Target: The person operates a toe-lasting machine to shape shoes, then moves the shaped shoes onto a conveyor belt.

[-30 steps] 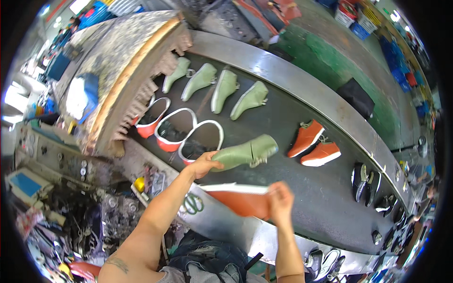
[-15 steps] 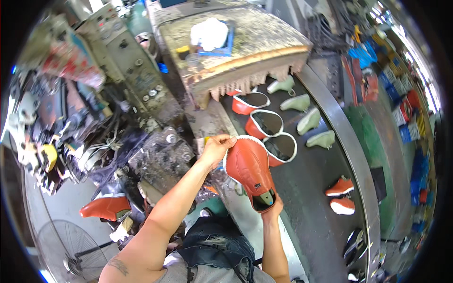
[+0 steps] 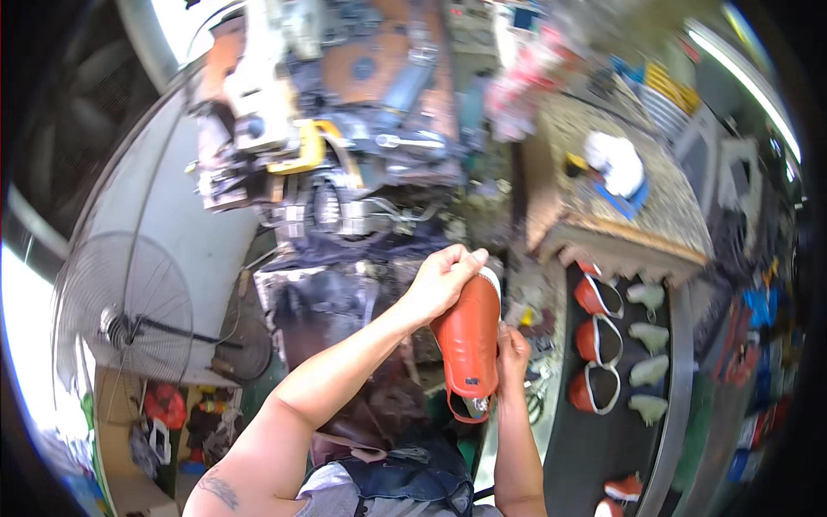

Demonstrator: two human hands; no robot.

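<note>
A red-brown shoe upper (image 3: pixel 472 336) is held in front of me, its white-edged end away from me and its opening toward me. Something pale shows inside that opening, too small to make out. My left hand (image 3: pixel 448 277) pinches the far end by its white edge, thumb on top. On the right side of the upper, my right hand (image 3: pixel 512 355) is closed against its edge near the opening. Beyond both hands stands a machine (image 3: pixel 345 207) with metal clamps and cables, partly blurred.
On the right a dark conveyor belt (image 3: pixel 564 457) carries several red uppers (image 3: pixel 594 340) with white rims and pale green shoe lasts (image 3: pixel 648 337). A worn wooden-topped stand (image 3: pixel 637 211) covers its far end. A large fan (image 3: pixel 121 319) stands at left.
My view has turned left toward the machine. Both hands have carried the shoe upper from beside the belt to before the machine, and my right hand has shifted up along its side.
</note>
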